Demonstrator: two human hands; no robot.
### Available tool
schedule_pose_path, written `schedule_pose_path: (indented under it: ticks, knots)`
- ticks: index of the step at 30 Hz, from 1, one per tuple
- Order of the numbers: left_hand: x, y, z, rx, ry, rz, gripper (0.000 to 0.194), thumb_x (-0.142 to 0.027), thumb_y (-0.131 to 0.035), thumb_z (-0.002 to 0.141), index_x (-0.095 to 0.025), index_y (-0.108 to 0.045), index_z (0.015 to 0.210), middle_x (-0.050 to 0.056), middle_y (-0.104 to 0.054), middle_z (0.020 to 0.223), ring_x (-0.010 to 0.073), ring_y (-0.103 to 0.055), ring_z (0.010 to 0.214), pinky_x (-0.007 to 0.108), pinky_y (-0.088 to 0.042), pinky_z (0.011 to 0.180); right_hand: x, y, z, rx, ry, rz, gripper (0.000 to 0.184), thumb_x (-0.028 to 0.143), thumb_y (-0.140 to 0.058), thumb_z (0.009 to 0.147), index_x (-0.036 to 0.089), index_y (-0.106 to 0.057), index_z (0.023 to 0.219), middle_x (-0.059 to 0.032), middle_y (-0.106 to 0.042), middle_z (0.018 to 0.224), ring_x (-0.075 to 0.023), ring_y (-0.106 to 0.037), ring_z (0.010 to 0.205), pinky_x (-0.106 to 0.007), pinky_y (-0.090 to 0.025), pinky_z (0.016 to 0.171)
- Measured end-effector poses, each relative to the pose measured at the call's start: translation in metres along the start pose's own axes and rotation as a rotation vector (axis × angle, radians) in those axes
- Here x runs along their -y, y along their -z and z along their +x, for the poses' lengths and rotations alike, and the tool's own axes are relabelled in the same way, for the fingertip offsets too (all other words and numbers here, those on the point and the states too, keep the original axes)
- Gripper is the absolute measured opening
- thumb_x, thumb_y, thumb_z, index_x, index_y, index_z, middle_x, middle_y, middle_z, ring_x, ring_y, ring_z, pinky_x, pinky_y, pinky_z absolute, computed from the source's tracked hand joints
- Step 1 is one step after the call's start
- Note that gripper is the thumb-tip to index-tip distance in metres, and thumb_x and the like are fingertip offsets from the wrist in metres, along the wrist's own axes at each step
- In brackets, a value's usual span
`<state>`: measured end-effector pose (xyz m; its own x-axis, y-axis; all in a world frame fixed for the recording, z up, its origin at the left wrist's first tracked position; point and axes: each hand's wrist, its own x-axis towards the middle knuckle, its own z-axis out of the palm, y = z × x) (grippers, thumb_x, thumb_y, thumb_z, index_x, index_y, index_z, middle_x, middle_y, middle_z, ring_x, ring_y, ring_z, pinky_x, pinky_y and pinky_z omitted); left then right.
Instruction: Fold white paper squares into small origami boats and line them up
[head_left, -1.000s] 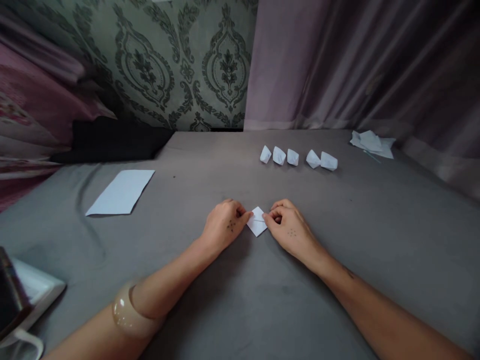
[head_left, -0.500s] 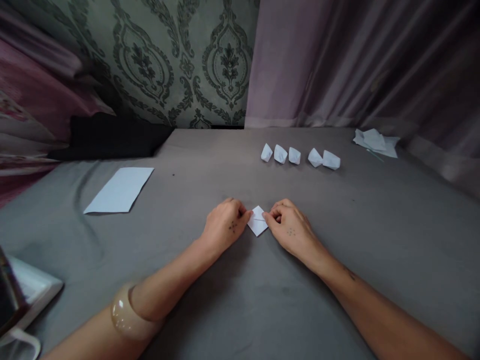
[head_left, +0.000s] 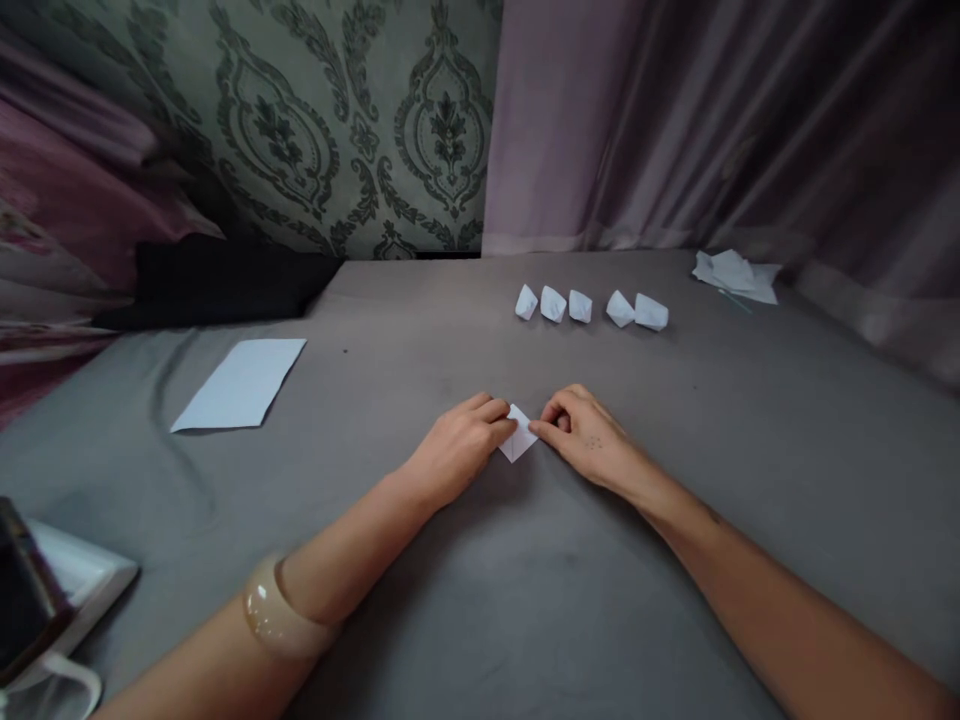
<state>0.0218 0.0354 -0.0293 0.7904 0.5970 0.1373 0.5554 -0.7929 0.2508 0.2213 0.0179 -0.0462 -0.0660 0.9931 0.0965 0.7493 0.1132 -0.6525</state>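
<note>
A small folded white paper piece [head_left: 519, 441] lies on the grey cloth [head_left: 525, 600] in the middle. My left hand [head_left: 461, 448] pinches its left corner with curled fingers. Its right corner is pinched by my right hand [head_left: 589, 440], thumb and forefinger together. The two hands nearly touch over the paper and hide most of its upper half.
Several folded white paper shapes [head_left: 585, 307] stand in a row further back. A flat white sheet [head_left: 241, 382] lies at the left. Crumpled paper scraps [head_left: 735, 275] sit at the far right by the curtain. A dark object on a white tray [head_left: 45, 610] is at the bottom left.
Both hands have closed in over the folded paper, covering more of it. My left hand has turned, its fingers now reaching further over the piece.
</note>
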Motion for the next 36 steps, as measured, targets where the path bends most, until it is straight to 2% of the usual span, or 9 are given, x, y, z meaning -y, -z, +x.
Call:
schedule_pose_path:
  ticks: [4, 7, 12, 19, 22, 25, 30, 32, 36]
  knots:
    - [-0.002, 0.002, -0.001, 0.039, -0.011, 0.072, 0.031, -0.017, -0.033, 0.096, -0.013, -0.062, 0.105, 0.009, -0.059, 0.097, 0.0204, -0.049, 0.091, 0.03, -0.043, 0.078, -0.003, 0.005, -0.002, 0.013, -0.105, 0.152, 0.013, 0.03, -0.059, 0.077, 0.02, -0.065, 0.083, -0.0001, -0.061, 0.074, -0.0115, -0.051, 0.057, -0.026, -0.042, 0.056]
    - [-0.003, 0.003, -0.001, 0.052, -0.022, 0.094, 0.03, -0.018, -0.034, 0.096, -0.013, -0.062, 0.106, 0.009, -0.059, 0.097, 0.0208, -0.049, 0.092, 0.03, -0.043, 0.077, 0.004, 0.004, -0.012, -0.083, -0.027, 0.135, 0.018, 0.021, -0.05, 0.082, 0.02, -0.067, 0.088, -0.0021, -0.066, 0.082, -0.0134, -0.058, 0.067, -0.028, -0.046, 0.066]
    - [-0.004, 0.003, -0.002, 0.04, -0.012, 0.121, 0.031, -0.019, -0.034, 0.096, -0.014, -0.061, 0.109, 0.009, -0.059, 0.096, 0.0204, -0.049, 0.091, 0.029, -0.043, 0.076, 0.02, 0.001, -0.035, -0.067, 0.229, -0.154, 0.036, 0.005, -0.039, 0.083, 0.018, -0.068, 0.1, -0.0072, -0.062, 0.095, -0.0181, -0.058, 0.088, -0.031, -0.047, 0.08]
    - [0.0, -0.003, -0.007, 0.031, -0.048, 0.178, 0.035, -0.019, -0.031, 0.097, -0.012, -0.058, 0.117, 0.009, -0.058, 0.095, 0.0213, -0.047, 0.088, 0.032, -0.042, 0.078, 0.033, 0.002, -0.042, 0.062, 0.348, -0.631, 0.036, 0.001, -0.036, 0.085, 0.011, -0.067, 0.1, -0.0134, -0.06, 0.089, -0.0244, -0.054, 0.081, -0.039, -0.048, 0.07]
    - [0.002, -0.003, -0.009, 0.019, -0.057, 0.185, 0.035, -0.016, -0.032, 0.095, -0.013, -0.055, 0.122, 0.009, -0.058, 0.098, 0.0222, -0.047, 0.091, 0.033, -0.042, 0.079, 0.035, 0.002, -0.038, 0.001, 0.339, -0.503, 0.033, 0.002, -0.038, 0.085, 0.012, -0.065, 0.1, -0.0126, -0.06, 0.096, -0.0238, -0.055, 0.088, -0.038, -0.049, 0.077]
    - [0.0, -0.002, -0.01, 0.023, -0.051, 0.192, 0.034, -0.016, -0.035, 0.094, -0.016, -0.056, 0.121, 0.009, -0.058, 0.101, 0.0232, -0.047, 0.095, 0.035, -0.041, 0.078, 0.036, -0.002, -0.035, -0.045, 0.37, -0.344, 0.04, 0.0, -0.036, 0.083, 0.012, -0.058, 0.114, -0.012, -0.058, 0.111, -0.0233, -0.052, 0.102, -0.038, -0.049, 0.087]
    - [-0.002, 0.001, -0.01, 0.024, -0.045, 0.161, 0.031, -0.011, -0.042, 0.088, -0.016, -0.061, 0.112, 0.009, -0.061, 0.103, 0.024, -0.051, 0.097, 0.035, -0.042, 0.079, 0.04, -0.014, -0.034, 0.044, 0.378, -0.34, 0.047, 0.002, -0.038, 0.08, 0.01, -0.049, 0.125, -0.0143, -0.055, 0.118, -0.0253, -0.05, 0.106, -0.041, -0.048, 0.09]
    - [0.002, 0.001, -0.012, -0.033, 0.008, 0.071, 0.034, -0.006, -0.042, 0.084, -0.017, -0.064, 0.107, 0.008, -0.063, 0.099, 0.0218, -0.054, 0.094, 0.034, -0.044, 0.078, 0.042, -0.017, -0.036, 0.056, 0.358, -0.378, 0.045, 0.006, -0.041, 0.08, 0.009, -0.05, 0.124, -0.0154, -0.054, 0.117, -0.0268, -0.049, 0.105, -0.042, -0.048, 0.089]
    - [0.011, 0.001, -0.019, -0.342, 0.315, -0.074, 0.04, 0.001, -0.036, 0.079, -0.017, -0.069, 0.094, 0.006, -0.066, 0.089, 0.0181, -0.056, 0.086, 0.03, -0.047, 0.078, 0.045, -0.016, -0.038, 0.066, 0.36, -0.427, 0.04, 0.009, -0.042, 0.081, 0.009, -0.052, 0.12, -0.0157, -0.054, 0.114, -0.0267, -0.05, 0.101, -0.041, -0.048, 0.086]
